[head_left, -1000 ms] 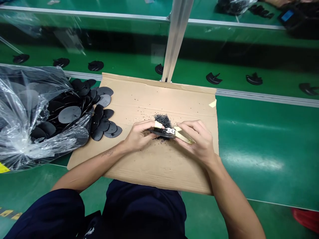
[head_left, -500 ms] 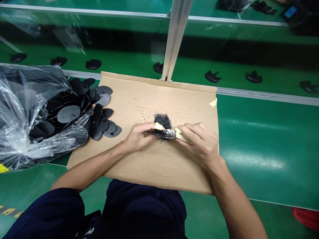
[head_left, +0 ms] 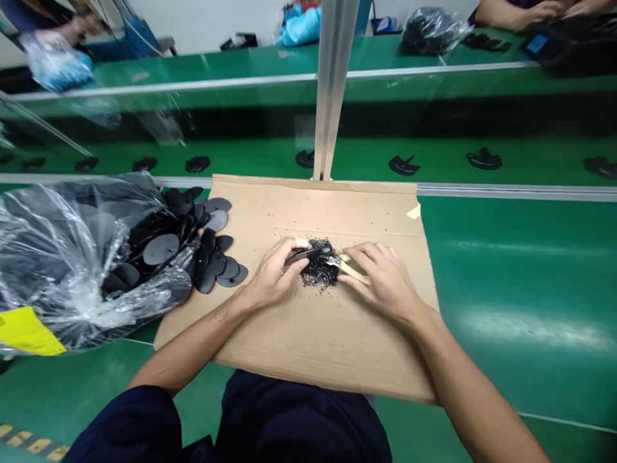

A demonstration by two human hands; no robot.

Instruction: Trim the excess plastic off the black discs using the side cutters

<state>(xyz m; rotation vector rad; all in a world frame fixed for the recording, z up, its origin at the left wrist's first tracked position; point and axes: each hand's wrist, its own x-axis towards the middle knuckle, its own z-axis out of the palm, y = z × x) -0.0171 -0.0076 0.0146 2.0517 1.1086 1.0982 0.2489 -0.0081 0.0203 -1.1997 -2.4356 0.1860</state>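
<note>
Disc (head_left: 304, 255) half-hidden in left hand (head_left: 272, 273)

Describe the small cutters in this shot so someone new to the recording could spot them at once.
On the cardboard sheet, find the two hands at its middle. The right hand holds the small cutters, their shiny metal head pointing toward the black disc in the left hand. Their pale handles stand out against the dark heap of black crumbs just beside them.

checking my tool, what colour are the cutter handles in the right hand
The cutter handles are pale cream, best seen in the head view.
</note>
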